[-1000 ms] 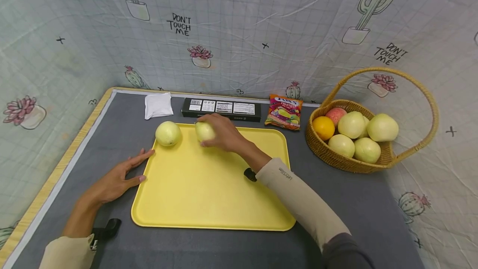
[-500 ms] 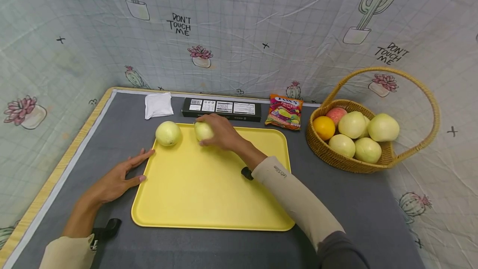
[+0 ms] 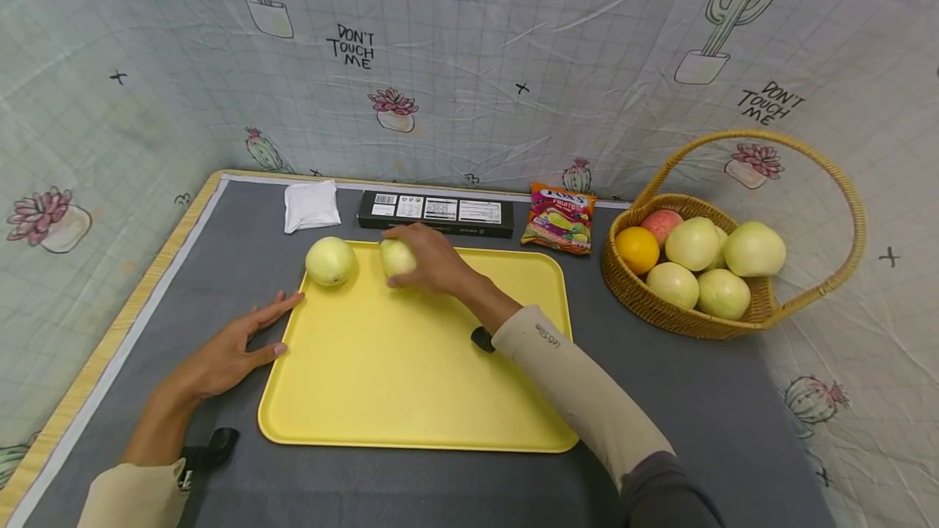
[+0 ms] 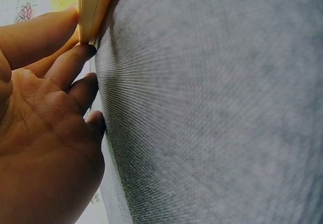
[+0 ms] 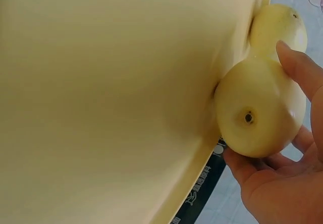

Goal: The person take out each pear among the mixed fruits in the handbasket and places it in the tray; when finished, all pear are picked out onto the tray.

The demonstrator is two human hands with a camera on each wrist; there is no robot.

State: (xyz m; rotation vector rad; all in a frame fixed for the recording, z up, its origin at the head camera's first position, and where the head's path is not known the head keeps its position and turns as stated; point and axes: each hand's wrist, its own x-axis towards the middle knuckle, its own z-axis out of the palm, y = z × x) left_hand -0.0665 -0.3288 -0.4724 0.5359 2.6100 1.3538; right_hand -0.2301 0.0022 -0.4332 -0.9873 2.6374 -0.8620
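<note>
Right hand (image 3: 434, 261) has thumb and fingers curled round a pale green fruit (image 3: 396, 257) at the yellow tray's (image 3: 411, 365) far rim; can't tell if the fruit bears on the tray. Left hand (image 3: 233, 349) holds nothing, fingers extended, index touching the tray's left rim. Second fruit (image 3: 330, 261) sits at the far-left corner, just left of the right hand, beyond the left. Black box (image 3: 469, 227) just beyond the right hand; white packet (image 3: 311, 206) beyond the left. Candy bag (image 3: 559, 220) right of the right hand, wicker basket (image 3: 653, 310) of fruit farther right, all on the desk (image 3: 220, 267).
</note>
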